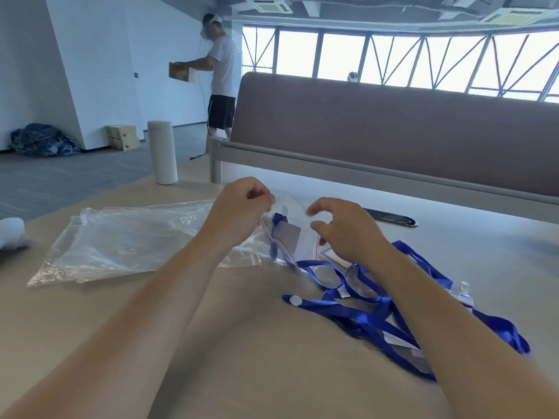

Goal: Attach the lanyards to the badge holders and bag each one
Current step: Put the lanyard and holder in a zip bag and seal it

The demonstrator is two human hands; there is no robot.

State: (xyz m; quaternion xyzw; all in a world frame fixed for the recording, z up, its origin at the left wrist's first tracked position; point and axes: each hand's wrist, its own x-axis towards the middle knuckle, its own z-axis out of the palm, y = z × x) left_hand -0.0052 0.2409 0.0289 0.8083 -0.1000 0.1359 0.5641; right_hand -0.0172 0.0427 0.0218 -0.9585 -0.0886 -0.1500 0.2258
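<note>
My left hand [242, 207] pinches the upper edge of a clear zip bag [292, 219] raised over the table. Inside that bag I see a badge holder [289, 232] with a blue lanyard bunched beside it. My right hand [344, 228] hovers at the bag's right edge with fingers curled loosely; whether they touch the plastic I cannot tell. Below the right forearm lies a tangle of blue lanyards [378, 309] mixed with clear badge holders [335, 258].
A pile of empty clear bags [127, 240] lies flat on the left of the table [242, 343]. A white cylinder bottle [161, 152] stands at the far left corner. A brown divider panel [393, 128] runs behind. A person stands far off at the back left.
</note>
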